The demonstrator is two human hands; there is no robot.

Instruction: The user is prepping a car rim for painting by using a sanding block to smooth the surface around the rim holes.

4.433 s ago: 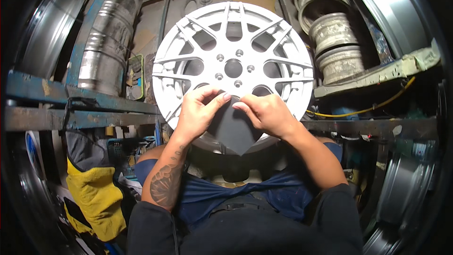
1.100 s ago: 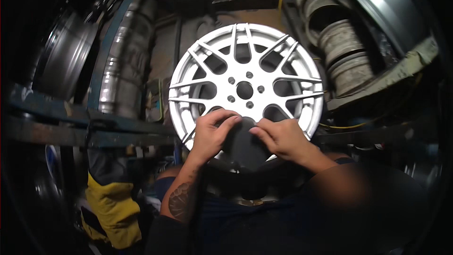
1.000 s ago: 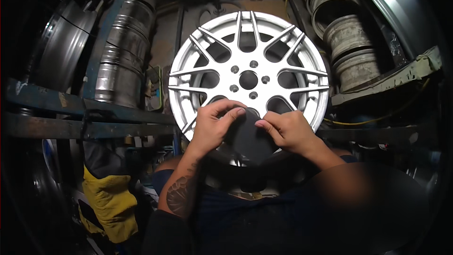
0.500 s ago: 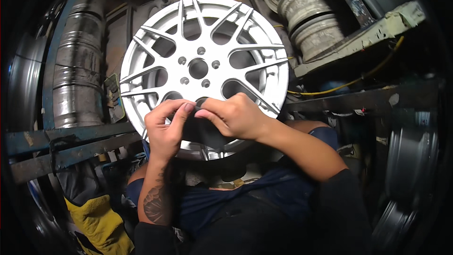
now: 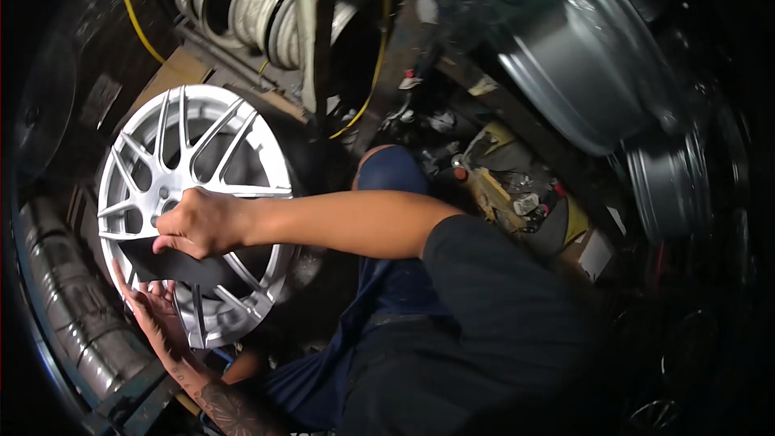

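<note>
One dark sheet, over the lower part of the wheel face. Long axis runs left to right in view, dropping a bit toward the right end; the broad side faces the camera. Its upper edge is partly behind the right hand, and the right end is lost in shadow against the wheel openings.

Two hands. Right grip is closed on the sheet's upper edge, thumb toward the left, knuckles up. Left hand sits at the sheet's lower left, grip wide, fingers apart; can't tell whether it touches the sheet or the wheel.

One silver wheel, left of centre, spoked face up toward the camera and somewhat tilted. Right hand and forearm cover most of its hub and part of the right side; full spoke and bolt-hole counts not readable. Whatever carries it is hidden.

Around it: at least four worn rims in a row beyond the wheel, partly cut by a pale beam. Two silver rims at far right. Row of metal barrels lower left, blurred, no safe count. Yellow hose shows in two stretches; can't tell if it's one piece. Frame corners are black.
</note>
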